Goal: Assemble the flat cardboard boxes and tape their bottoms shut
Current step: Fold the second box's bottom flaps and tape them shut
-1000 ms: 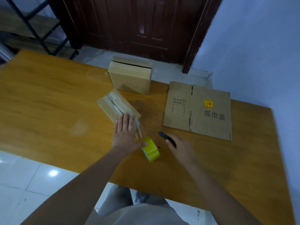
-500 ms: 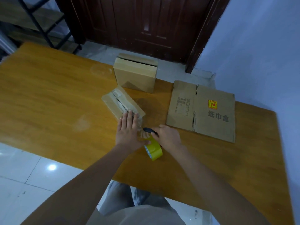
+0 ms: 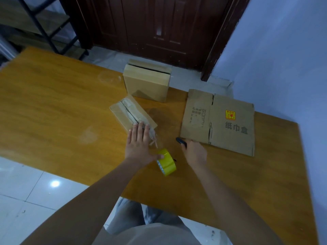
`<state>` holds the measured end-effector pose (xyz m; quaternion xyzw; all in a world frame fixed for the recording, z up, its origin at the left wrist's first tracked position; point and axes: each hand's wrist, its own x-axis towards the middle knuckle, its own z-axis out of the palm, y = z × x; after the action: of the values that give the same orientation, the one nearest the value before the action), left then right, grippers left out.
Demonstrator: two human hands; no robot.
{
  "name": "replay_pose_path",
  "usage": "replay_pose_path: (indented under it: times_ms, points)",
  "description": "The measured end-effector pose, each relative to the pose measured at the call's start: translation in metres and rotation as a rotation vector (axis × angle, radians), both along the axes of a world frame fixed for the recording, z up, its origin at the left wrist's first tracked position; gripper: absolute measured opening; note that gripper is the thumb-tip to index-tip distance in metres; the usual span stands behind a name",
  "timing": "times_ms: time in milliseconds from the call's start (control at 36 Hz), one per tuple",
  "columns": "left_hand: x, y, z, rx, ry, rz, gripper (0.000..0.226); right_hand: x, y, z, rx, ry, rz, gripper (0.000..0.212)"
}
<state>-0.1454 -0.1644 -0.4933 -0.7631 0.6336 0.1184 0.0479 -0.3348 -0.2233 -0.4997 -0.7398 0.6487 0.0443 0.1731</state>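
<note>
An orange-brown wooden table stood on pale glossy floor tiles, before a dark wooden door, a black metal shelf frame and a bluish wall.

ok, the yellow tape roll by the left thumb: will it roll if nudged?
Likely: the yellow tape roll looks tilted on its round edge, steadied only by the left hand's thumb. The table looks glossy, so it may slide. Probably light, being hollow.

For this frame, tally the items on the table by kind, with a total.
Assembled boxes: 2, the taped box under the left hand and the far box
Flat boxes: 1, the flat box
Tape rolls: 1, the tape roll
Cutters: 1, the cutter in the right hand
Total: 5
</note>
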Motion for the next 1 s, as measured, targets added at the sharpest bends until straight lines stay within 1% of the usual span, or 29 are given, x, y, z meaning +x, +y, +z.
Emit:
replay_pose_path:
  times_ms: [83, 222, 306, 333, 361, 389, 444, 472, 500, 556, 583, 611, 694, 722, 778, 806, 889, 917, 944, 1000]
  points:
    - [0.0, 0.0, 0.001, 0.006, -0.005, 0.005, 0.129, -0.018, 0.011, -0.019, 0.096, 0.045, -0.048, 0.028]
    - [0.0, 0.0, 0.001, 0.018, 0.0, 0.005, 0.129, -0.026, 0.023, -0.036, 0.176, 0.123, -0.021, 0.025]
    - [0.0, -0.001, 0.0, 0.038, -0.003, -0.001, 0.13, -0.02, 0.023, -0.034, 0.123, 0.109, -0.046, 0.027]
    - [0.0, -0.001, 0.0, 0.039, -0.006, -0.004, 0.13, -0.015, 0.023, -0.03, 0.083, 0.061, -0.052, 0.03]
    - [0.0, -0.002, 0.0, 0.04, -0.012, -0.007, 0.129, -0.008, 0.022, -0.026, 0.05, -0.034, -0.07, 0.034]
    - [0.001, -0.002, 0.0, 0.044, -0.014, -0.011, 0.129, 0.002, 0.021, -0.021, 0.04, -0.169, -0.103, 0.039]
    - [0.001, -0.002, 0.0, 0.051, 0.004, -0.01, 0.128, 0.023, 0.021, -0.007, 0.093, -0.452, -0.175, 0.046]
    - [0.001, -0.002, -0.001, 0.048, 0.011, -0.008, 0.128, 0.034, 0.021, -0.002, 0.147, -0.547, -0.186, 0.048]
    - [0.001, -0.002, -0.001, 0.045, 0.018, -0.008, 0.127, 0.045, 0.02, 0.002, 0.226, -0.594, -0.184, 0.049]
    - [0.002, -0.002, 0.0, 0.061, 0.031, -0.017, 0.125, 0.061, 0.021, 0.002, 0.412, -0.626, -0.217, 0.053]
    - [0.003, -0.003, 0.0, 0.073, 0.029, -0.023, 0.124, 0.067, 0.022, -0.001, 0.461, -0.628, -0.25, 0.053]
    - [0.004, -0.003, 0.0, 0.082, 0.02, -0.032, 0.123, 0.07, 0.022, -0.003, 0.457, -0.625, -0.273, 0.048]
    - [0.005, -0.004, 0.002, 0.098, -0.023, -0.059, 0.123, 0.071, 0.025, -0.012, 0.305, -0.643, -0.316, 0.019]
    - [0.004, -0.004, 0.003, 0.1, -0.028, -0.068, 0.122, 0.07, 0.026, -0.014, 0.278, -0.654, -0.327, 0.017]
    - [0.005, -0.005, 0.006, 0.091, -0.028, -0.088, 0.113, 0.07, 0.028, -0.016, 0.274, -0.661, -0.346, 0.015]
    - [0.008, -0.006, 0.006, 0.044, -0.018, -0.098, 0.103, 0.07, 0.029, -0.017, 0.275, -0.655, -0.355, 0.015]
    - [0.021, -0.015, 0.0, -0.25, 0.003, -0.143, 0.063, 0.07, 0.031, -0.021, 0.253, -0.605, -0.361, 0.02]
    - [0.025, -0.019, -0.003, -0.318, -0.011, -0.152, 0.052, 0.07, 0.031, -0.022, 0.249, -0.606, -0.371, 0.021]
    - [0.029, -0.023, -0.005, -0.341, -0.024, -0.153, 0.047, 0.071, 0.032, -0.022, 0.245, -0.617, -0.383, 0.021]
    - [0.033, -0.028, -0.004, -0.337, -0.049, -0.155, 0.047, 0.071, 0.032, -0.025, 0.244, -0.65, -0.419, 0.018]
